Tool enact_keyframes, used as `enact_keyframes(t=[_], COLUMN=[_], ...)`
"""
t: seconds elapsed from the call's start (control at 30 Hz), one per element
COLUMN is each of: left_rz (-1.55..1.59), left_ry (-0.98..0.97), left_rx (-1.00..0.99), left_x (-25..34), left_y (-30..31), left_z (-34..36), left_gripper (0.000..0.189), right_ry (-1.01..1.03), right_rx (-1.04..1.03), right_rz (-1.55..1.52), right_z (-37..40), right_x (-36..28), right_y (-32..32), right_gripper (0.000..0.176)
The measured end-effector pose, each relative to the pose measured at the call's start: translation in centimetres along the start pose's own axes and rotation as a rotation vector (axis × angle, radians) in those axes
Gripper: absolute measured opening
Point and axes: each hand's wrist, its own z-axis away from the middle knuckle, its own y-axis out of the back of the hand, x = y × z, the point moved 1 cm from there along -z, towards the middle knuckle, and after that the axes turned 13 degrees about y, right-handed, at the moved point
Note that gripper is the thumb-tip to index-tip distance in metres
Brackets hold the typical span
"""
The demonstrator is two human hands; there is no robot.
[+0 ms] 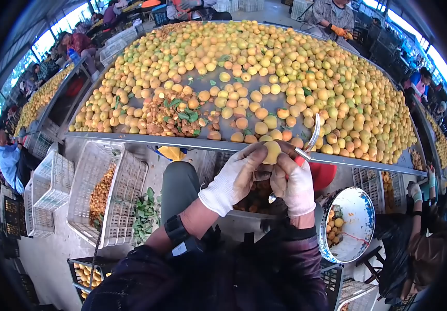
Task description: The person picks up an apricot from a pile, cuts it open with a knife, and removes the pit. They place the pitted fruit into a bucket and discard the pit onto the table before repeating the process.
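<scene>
Above the near edge of the table, my left hand (238,175), in a white glove with bare fingertips, is closed around a yellow apricot (271,153). The fingers of my right hand (295,182), gloved the same way, press on the fruit's other side. My right hand also grips a curved metal tool (314,136). Its shiny, hooked end sticks up past my fingers, and a small metal tip shows below the hand. My palms hide the rest of the tool. Just beyond my hands, many loose apricots (270,122) lie on the metal table (197,85).
A pile of apricot pieces (167,115) with leaves lies left on the table. White crates (122,207) stand at lower left beside leaves (146,215) on the floor. A paint-stained bucket (361,220) with apricots stands right. Other people (332,18) work around the tables.
</scene>
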Motion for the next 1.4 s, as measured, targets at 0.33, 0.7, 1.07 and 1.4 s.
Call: enact_keyframes(t=[0.33, 0.7, 1.07, 1.4], left_rz=[0.204, 0.518, 0.425, 0.458], left_ry=[0.067, 0.057, 0.043, 0.118], left_rx=[0.103, -0.036, -0.042, -0.038], left_x=[-2.2, -1.5, -2.9, -4.7], left_y=[-1.4, -0.4, -0.7, -1.2], left_z=[-0.5, -0.3, -1.0, -1.0], left_gripper=[0.031, 0.030, 0.045, 0.048], right_ry=[0.231, 0.035, 0.304, 0.430], right_rx=[-0.004, 0.079, -0.040, -0.006], right_rz=[0.553, 0.623, 0.935, 1.048], right_z=[0.9, 4.9, 5.2, 5.7], right_x=[0.2, -0.9, 0.5, 2.3], right_y=[1.3, 0.7, 1.3, 1.4], right_gripper=[0.053, 0.031, 0.022, 0.029])
